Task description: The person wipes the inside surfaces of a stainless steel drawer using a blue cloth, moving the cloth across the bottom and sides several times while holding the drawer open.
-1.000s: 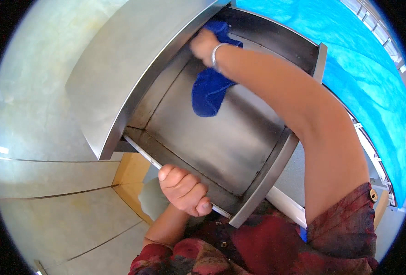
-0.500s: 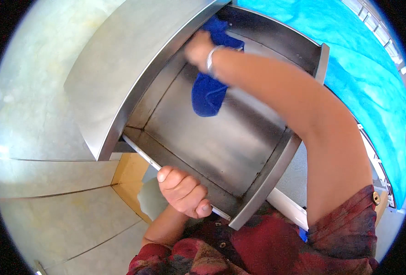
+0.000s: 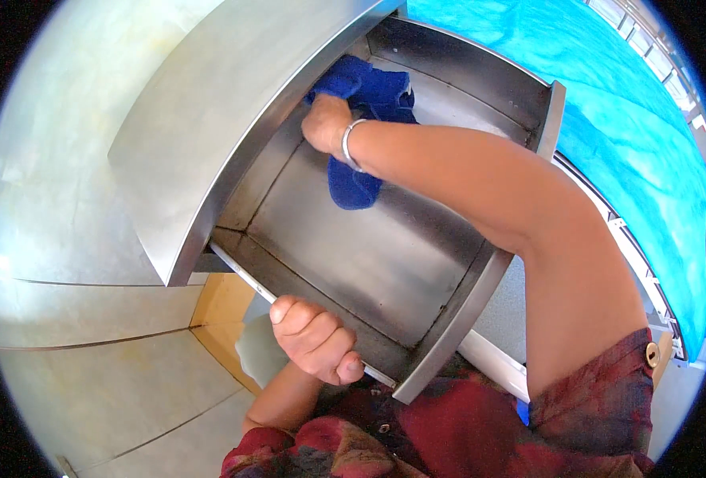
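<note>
A metal drawer (image 3: 353, 267) is pulled out from under a grey metal top. My left hand (image 3: 315, 338) is closed around the drawer's near side rim, knuckles up. Inside, toward the far inner end, my right hand (image 3: 327, 127) is curled into a blue cloth (image 3: 356, 185) and presses it against the drawer. Part of the cloth bunches up beyond the hand, and a flap hangs out below the wrist. The fingertips are hidden behind the hand. A silvery bangle circles my right wrist.
The grey metal top (image 3: 233, 95) overhangs the drawer on the left. Beyond the drawer, bright blue sheeting (image 3: 616, 127) covers a surface at the right. Pale tiled wall (image 3: 58, 183) fills the left side. A white rail (image 3: 492, 362) runs below the drawer front.
My right hand has moved slightly down and left in the drawer, and the cloth has shifted and bunched with it. My left hand keeps its hold on the rim.
</note>
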Demonstrator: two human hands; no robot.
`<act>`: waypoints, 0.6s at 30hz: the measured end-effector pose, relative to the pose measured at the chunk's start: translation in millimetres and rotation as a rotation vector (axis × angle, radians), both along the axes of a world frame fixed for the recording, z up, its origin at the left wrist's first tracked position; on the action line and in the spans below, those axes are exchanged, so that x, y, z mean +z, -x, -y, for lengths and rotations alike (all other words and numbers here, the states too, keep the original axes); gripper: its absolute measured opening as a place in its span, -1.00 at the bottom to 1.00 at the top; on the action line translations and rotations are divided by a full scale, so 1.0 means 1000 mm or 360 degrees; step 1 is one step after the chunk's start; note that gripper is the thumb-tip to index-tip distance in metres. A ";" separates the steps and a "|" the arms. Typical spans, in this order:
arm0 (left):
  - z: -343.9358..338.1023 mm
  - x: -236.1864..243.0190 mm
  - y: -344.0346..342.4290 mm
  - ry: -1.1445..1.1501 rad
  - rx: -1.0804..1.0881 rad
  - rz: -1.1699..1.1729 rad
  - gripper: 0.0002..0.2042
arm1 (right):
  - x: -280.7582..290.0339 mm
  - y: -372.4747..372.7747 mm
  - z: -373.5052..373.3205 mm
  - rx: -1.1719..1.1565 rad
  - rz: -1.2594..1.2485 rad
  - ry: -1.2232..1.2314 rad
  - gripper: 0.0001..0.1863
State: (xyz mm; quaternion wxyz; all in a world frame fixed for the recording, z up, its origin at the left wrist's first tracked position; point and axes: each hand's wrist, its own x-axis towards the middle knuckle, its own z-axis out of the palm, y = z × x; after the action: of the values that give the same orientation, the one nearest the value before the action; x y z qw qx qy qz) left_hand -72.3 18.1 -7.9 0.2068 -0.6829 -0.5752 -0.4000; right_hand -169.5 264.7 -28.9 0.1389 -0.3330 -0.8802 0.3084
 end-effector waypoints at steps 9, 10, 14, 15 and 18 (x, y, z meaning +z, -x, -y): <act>-0.012 0.002 -0.008 0.0015 -0.0073 0.0009 -0.72 | -0.064 0.018 -0.060 0.0160 0.0670 -0.0755 -0.60; -0.006 0.001 -0.002 0.0021 -0.0012 0.0011 -0.72 | -0.026 0.011 -0.005 -0.0421 -0.0041 0.0004 -0.63; -0.007 0.001 -0.011 0.0077 0.0002 0.0031 -0.71 | 0.015 -0.030 -0.067 0.0744 0.0668 -0.0913 -0.69; -0.010 0.000 -0.012 0.0063 -0.0018 0.0035 -0.72 | 0.008 -0.028 -0.086 0.0690 0.0640 -0.0803 -0.77; -0.008 0.001 -0.006 0.0097 -0.0003 0.0013 -0.72 | 0.010 -0.022 -0.058 0.0670 0.0856 -0.0971 -0.69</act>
State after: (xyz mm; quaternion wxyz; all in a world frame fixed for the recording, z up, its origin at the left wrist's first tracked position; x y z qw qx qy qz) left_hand -65.9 26.4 -7.1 0.1832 -0.6878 -0.5874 -0.3853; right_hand -147.5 322.7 -19.4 -0.0685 -0.1590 -0.9841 -0.0409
